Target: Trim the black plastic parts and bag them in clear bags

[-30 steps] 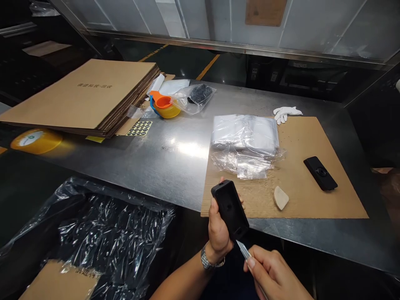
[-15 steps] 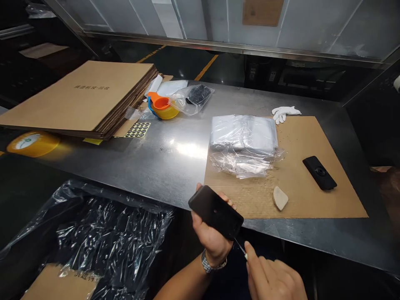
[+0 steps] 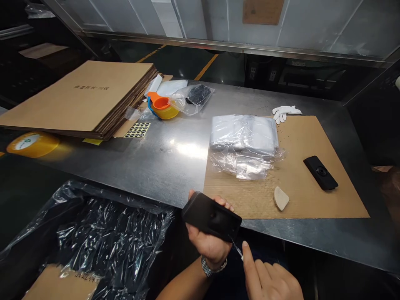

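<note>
My left hand [image 3: 211,246] is wrapped round a flat black case [image 3: 212,216] that looks like a phone case or housing, held tilted past the table's front edge. A small dark mark shows near the middle of its face. Between the fingers of my right hand [image 3: 270,277] is a thin pointed tool [image 3: 237,250] with a pale handle; its metal tip meets the lower right corner of the case. Whether it is a knife or a pick, I cannot tell. A similar black case [image 3: 321,172] with a round ring lies on the cardboard sheet [image 3: 312,204] at the right.
On the steel table [image 3: 150,166] are stacked cardboard [image 3: 78,96], a tape dispenser [image 3: 164,109], a sticker sheet [image 3: 137,130], clear plastic bags [image 3: 245,133], a beige wedge-shaped piece [image 3: 281,198] and a white glove [image 3: 286,112]. Below at left stands a plastic-lined container [image 3: 109,233] of bagged black items.
My left hand has shifted slightly left and down, and the case has turned a little flatter. My right hand has followed a little left, keeping the tool at the case's corner.
</note>
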A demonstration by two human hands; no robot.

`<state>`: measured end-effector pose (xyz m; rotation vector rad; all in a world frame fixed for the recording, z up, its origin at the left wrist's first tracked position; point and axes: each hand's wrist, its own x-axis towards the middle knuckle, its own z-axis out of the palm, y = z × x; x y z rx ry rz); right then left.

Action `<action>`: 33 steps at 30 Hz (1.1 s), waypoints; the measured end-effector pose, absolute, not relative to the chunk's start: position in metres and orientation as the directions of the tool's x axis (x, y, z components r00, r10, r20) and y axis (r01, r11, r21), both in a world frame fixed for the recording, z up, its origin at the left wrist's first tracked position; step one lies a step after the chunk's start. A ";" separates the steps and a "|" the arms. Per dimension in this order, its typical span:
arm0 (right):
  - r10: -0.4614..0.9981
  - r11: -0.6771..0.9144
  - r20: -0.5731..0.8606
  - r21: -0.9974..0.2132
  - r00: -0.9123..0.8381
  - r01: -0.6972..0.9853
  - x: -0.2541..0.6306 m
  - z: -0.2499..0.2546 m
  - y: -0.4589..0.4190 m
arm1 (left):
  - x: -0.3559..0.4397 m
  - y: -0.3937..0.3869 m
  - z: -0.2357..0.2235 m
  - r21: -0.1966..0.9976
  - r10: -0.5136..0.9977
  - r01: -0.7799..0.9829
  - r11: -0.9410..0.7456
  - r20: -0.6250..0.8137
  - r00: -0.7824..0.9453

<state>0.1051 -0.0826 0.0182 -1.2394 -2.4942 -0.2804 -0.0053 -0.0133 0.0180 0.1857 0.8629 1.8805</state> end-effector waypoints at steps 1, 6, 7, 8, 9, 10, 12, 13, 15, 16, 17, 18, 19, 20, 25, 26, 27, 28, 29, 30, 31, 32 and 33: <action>0.739 0.592 0.390 0.012 -0.549 0.805 0.105 0.019 -0.083 | -0.005 -0.013 0.018 0.641 0.846 -0.733 -0.228 -0.243 -0.475; 0.789 0.519 0.402 -0.034 -0.464 0.854 0.104 0.022 -0.086 | -0.004 -0.014 0.019 0.650 0.847 -0.721 -0.240 -0.223 -0.483; 0.796 0.510 0.398 -0.034 -0.456 0.860 0.103 0.023 -0.087 | -0.003 -0.015 0.019 0.650 0.846 -0.721 -0.241 -0.224 -0.484; 0.799 0.506 0.393 -0.029 -0.456 0.862 0.103 0.023 -0.088 | -0.003 -0.015 0.019 0.651 0.845 -0.719 -0.242 -0.223 -0.486; 0.800 0.505 0.387 -0.022 -0.458 0.863 0.103 0.023 -0.088 | -0.002 -0.015 0.020 0.653 0.844 -0.717 -0.245 -0.220 -0.489; 0.801 0.504 0.381 -0.016 -0.461 0.864 0.102 0.023 -0.089 | -0.002 -0.016 0.020 0.656 0.844 -0.714 -0.244 -0.219 -0.490; 0.803 0.500 0.381 -0.015 -0.458 0.866 0.103 0.023 -0.089 | -0.001 -0.016 0.018 0.663 0.839 -0.714 -0.226 -0.240 -0.488; 0.802 0.500 0.385 -0.016 -0.456 0.866 0.104 0.022 -0.089 | -0.001 -0.017 0.017 0.668 0.836 -0.717 -0.198 -0.267 -0.480; 0.779 0.529 0.393 0.006 -0.488 0.849 0.107 0.021 -0.087 | -0.002 -0.017 0.015 0.681 0.819 -0.724 -0.111 -0.350 -0.455; 0.766 0.546 0.388 0.030 -0.513 0.838 0.109 0.020 -0.085 | -0.002 -0.017 0.013 0.682 0.808 -0.729 -0.063 -0.394 -0.438; 0.753 0.563 0.376 0.056 -0.539 0.825 0.111 0.020 -0.083 | -0.003 -0.016 0.012 0.673 0.797 -0.739 -0.017 -0.438 -0.417; 0.743 0.574 0.368 0.078 -0.558 0.815 0.114 0.020 -0.081 | -0.004 -0.016 0.011 0.654 0.788 -0.756 0.027 -0.479 -0.387; 0.740 0.577 0.364 0.090 -0.566 0.812 0.117 0.020 -0.078 | -0.004 -0.015 0.010 0.628 0.780 -0.775 0.067 -0.517 -0.352; 0.744 0.571 0.364 0.088 -0.560 0.816 0.120 0.021 -0.076 | -0.005 -0.014 0.010 0.600 0.775 -0.794 0.096 -0.546 -0.318; 0.827 0.499 0.362 -0.123 -0.429 0.858 0.133 0.021 -0.071 | -0.010 -0.011 0.013 0.495 0.759 -0.835 0.240 -0.632 -0.157; 0.849 0.484 0.336 -0.183 -0.408 0.856 0.135 0.020 -0.071 | -0.011 -0.010 0.014 0.475 0.755 -0.837 0.273 -0.645 -0.120; 0.865 0.474 0.307 -0.239 -0.398 0.847 0.137 0.020 -0.072 | -0.011 -0.010 0.014 0.458 0.752 -0.837 0.300 -0.653 -0.088; 0.874 0.471 0.283 -0.293 -0.395 0.832 0.138 0.019 -0.073 | -0.011 -0.009 0.014 0.452 0.755 -0.836 0.312 -0.651 -0.070; 0.880 0.468 0.268 -0.350 -0.392 0.811 0.139 0.020 -0.073 | -0.011 -0.009 0.014 0.452 0.764 -0.835 0.313 -0.642 -0.061; 0.887 0.461 0.256 -0.420 -0.385 0.782 0.139 0.021 -0.074 | -0.010 -0.009 0.013 0.454 0.776 -0.835 0.311 -0.629 -0.053; 0.899 0.438 0.245 -0.502 -0.363 0.746 0.138 0.023 -0.074 | -0.009 -0.010 0.012 0.456 0.789 -0.837 0.304 -0.612 -0.046; 0.918 0.395 0.215 -0.595 -0.334 0.701 0.136 0.025 -0.074 | -0.008 -0.011 0.012 0.457 0.804 -0.839 0.296 -0.594 -0.040; 0.937 0.332 0.161 -0.688 -0.310 0.646 0.133 0.027 -0.073 | -0.007 -0.012 0.011 0.459 0.816 -0.839 0.291 -0.577 -0.032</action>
